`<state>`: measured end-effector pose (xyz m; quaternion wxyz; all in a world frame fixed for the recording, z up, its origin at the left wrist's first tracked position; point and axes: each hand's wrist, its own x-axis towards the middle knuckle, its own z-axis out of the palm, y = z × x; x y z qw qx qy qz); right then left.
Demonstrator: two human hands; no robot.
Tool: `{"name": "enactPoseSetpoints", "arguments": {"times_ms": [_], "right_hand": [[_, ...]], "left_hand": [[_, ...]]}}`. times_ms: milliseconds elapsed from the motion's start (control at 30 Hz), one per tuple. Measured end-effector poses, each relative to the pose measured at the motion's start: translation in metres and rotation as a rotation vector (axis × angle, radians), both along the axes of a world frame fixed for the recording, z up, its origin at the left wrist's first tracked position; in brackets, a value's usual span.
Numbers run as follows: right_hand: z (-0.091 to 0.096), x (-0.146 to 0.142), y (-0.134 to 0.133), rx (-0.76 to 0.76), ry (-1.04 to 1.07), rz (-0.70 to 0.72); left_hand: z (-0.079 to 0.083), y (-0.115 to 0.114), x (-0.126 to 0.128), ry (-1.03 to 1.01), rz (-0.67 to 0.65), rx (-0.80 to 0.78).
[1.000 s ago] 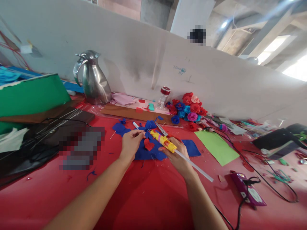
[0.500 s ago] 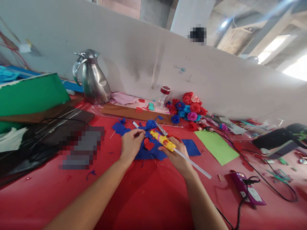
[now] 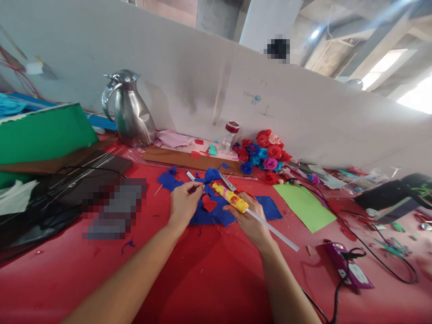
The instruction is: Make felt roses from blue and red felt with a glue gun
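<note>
My left hand (image 3: pixel 184 202) pinches a blue paper flower (image 3: pixel 212 174) low down, at its thin stem. In my right hand (image 3: pixel 248 220) is a yellow hot glue gun (image 3: pixel 232 200), its nozzle close to the flower's underside. From the gun's back end sticks a long translucent glue stick (image 3: pixel 273 229). Under both hands lie blue paper sheets (image 3: pixel 270 208), with a red paper petal (image 3: pixel 209 203) between the hands. Just behind the gun rests a metal-bladed tool (image 3: pixel 227 181), partly hidden. Blue paper cuttings (image 3: pixel 168 181) lie left of the flower.
A steel jug (image 3: pixel 133 112), a red-lidded glass jar (image 3: pixel 231 135) and several finished paper flowers (image 3: pixel 266 150) stand along the wall. Light green paper (image 3: pixel 303 207) and a purple power strip (image 3: pixel 349 265) with cables lie to the right. A green box (image 3: pixel 47 132) is at left.
The glue gun has shifted very slightly down and to the right, its nozzle a bit farther from the flower. The left hand keeps its pinch in the same place.
</note>
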<state>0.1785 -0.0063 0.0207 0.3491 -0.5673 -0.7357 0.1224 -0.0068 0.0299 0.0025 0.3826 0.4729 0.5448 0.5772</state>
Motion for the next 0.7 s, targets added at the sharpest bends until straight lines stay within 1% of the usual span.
{"name": "enactPoseSetpoints", "arguments": {"times_ms": [100, 233, 300, 467, 700], "right_hand": [[0.000, 0.000, 0.000, 0.010, 0.035, 0.003], [0.001, 0.001, 0.000, 0.004, 0.111, 0.019], [0.001, 0.001, 0.001, -0.004, 0.104, 0.017], [0.002, -0.001, 0.000, -0.030, 0.045, 0.024], [0.001, -0.002, 0.000, -0.028, 0.051, 0.041]], "left_hand": [[0.002, 0.000, 0.001, -0.057, 0.009, -0.014], [0.006, 0.000, 0.001, -0.188, 0.011, -0.055], [0.009, -0.001, 0.002, -0.227, 0.016, -0.073], [0.013, -0.004, 0.002, -0.225, 0.004, -0.087], [0.010, -0.004, 0.003, -0.193, -0.047, -0.090]]}}
